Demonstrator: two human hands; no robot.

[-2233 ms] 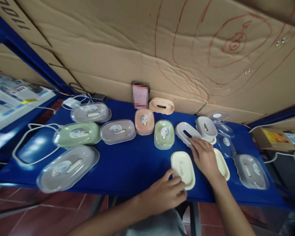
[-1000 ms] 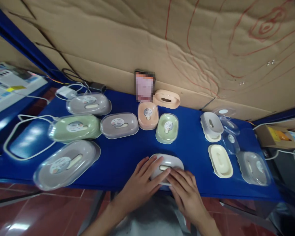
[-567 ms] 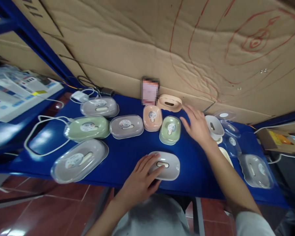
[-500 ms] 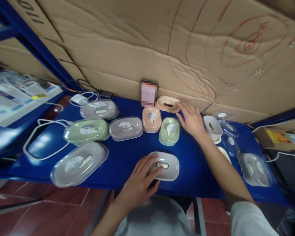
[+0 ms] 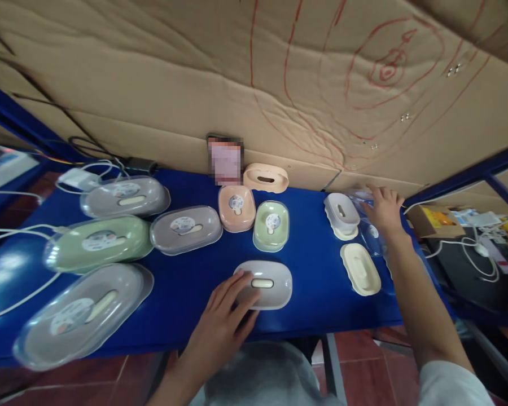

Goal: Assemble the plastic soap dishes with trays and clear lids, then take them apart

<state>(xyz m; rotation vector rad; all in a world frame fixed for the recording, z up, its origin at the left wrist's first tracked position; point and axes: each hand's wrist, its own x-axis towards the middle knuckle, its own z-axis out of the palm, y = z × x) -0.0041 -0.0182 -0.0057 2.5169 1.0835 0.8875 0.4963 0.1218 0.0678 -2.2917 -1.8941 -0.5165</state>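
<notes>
My left hand (image 5: 228, 307) is on the left end of a light grey soap dish (image 5: 277, 276), which has a cream oval piece in its middle. The fingers curl over its left side and the thumb lies along the near edge. At the far right, my right hand (image 5: 385, 208) reaches over the clear plastic covers (image 5: 370, 237), fingers apart and slightly bent, apparently grasping nothing. Close to its left stands another grey dish (image 5: 342, 208) on a cream base. A separate cream tray (image 5: 361, 269) lies nearer me. The right forearm partly hides another covered dish.
Covered dishes with round labels stand on the blue table: a peach one (image 5: 237, 208), a green one (image 5: 271, 225) and several larger ones at left. A peach shell (image 5: 266, 177) and a blurred-out phone-like panel (image 5: 226, 160) lean against the cardboard wall (image 5: 165, 73). White cables (image 5: 21, 232) lie left.
My right hand has moved from the peach shell at the back to the clear covers on the right. My left hand stays at the grey dish. The view has turned right.
</notes>
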